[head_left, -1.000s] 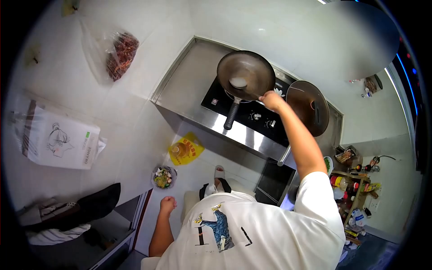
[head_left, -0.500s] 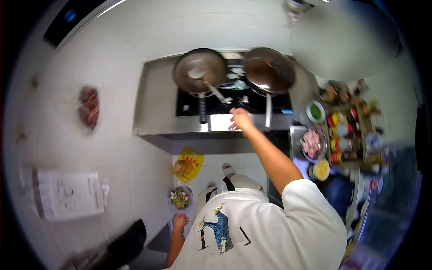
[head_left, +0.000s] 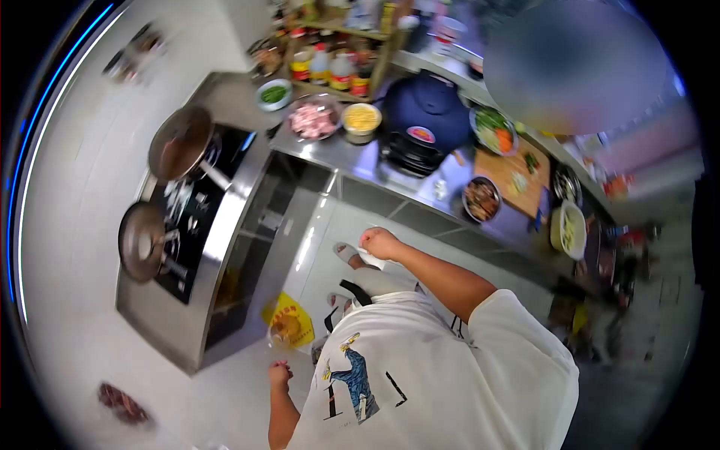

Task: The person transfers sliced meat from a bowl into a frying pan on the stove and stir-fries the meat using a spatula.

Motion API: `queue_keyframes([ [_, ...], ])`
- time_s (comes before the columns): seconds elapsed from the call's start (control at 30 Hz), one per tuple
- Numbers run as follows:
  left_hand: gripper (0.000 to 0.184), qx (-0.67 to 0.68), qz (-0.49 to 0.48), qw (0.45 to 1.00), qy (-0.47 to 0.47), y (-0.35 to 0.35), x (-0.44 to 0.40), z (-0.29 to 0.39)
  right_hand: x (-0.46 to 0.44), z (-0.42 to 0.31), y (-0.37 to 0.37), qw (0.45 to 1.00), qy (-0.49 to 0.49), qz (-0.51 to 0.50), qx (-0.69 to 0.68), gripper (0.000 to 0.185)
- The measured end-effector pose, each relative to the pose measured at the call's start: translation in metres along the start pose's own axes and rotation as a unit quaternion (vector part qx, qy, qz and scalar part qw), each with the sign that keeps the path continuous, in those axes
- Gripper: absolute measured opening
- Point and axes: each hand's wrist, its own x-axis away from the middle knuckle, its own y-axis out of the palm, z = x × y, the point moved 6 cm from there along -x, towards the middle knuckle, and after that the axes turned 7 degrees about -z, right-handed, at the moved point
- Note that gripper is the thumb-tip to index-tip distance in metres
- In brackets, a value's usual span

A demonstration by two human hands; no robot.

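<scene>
My right hand (head_left: 380, 243) is closed in front of my body, over the floor by the counter. A small white patch (head_left: 373, 259) shows just under its fingers; I cannot make out what it is. Low at my left side, my left hand (head_left: 280, 373) hangs with curled fingers and nothing visible in them. A yellow bag (head_left: 291, 315) with a round tan item on it lies on the floor near that hand. On the stove (head_left: 187, 217) stand a lidded pan (head_left: 178, 142) and an open wok (head_left: 141, 240) with a ladle in it, both away from my hands.
Along the counter are a bowl of raw meat (head_left: 313, 120), a yellow-filled container (head_left: 361, 118), a dark blue appliance (head_left: 424, 112), a bowl of brown pieces (head_left: 481, 199), a vegetable plate (head_left: 493, 129) and a cutting board (head_left: 517, 176). A rack (head_left: 337, 60) holds several bottles.
The view has swung right, from facing the stove to facing the counter. My right hand has come back from the stove front to before my body, its fingers now closed.
</scene>
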Motion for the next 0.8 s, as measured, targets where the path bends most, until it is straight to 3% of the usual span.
queue_keyframes([
  [0.1,0.014,-0.041,-0.003,0.999,0.023,0.013,-0.003,0.048,0.035,0.035,-0.026,0.997,0.016,0.062,-0.040,0.021],
  [0.27,0.015,-0.143,-0.060,0.974,0.167,0.090,0.003,0.141,0.077,0.084,-0.050,0.994,0.079,0.070,-0.018,0.042],
  [0.37,0.015,-0.142,-0.060,0.970,0.190,0.136,0.005,0.162,0.096,0.117,-0.063,0.991,0.114,0.065,-0.033,0.040],
  [0.47,0.015,-0.144,-0.078,0.972,0.169,0.182,0.020,0.166,0.100,0.177,-0.074,0.994,0.067,0.081,0.005,0.037],
  [0.6,0.015,-0.193,-0.022,0.970,0.145,0.217,0.030,0.158,0.127,0.212,-0.112,0.995,0.079,0.047,0.036,0.034],
  [0.7,0.016,-0.172,0.009,0.977,0.128,0.236,0.046,0.150,0.128,0.229,-0.135,0.991,0.025,0.002,0.135,0.034],
  [0.8,0.014,-0.142,0.031,0.979,0.142,0.247,0.054,0.137,0.110,0.236,-0.157,0.992,0.070,-0.018,0.102,0.034],
])
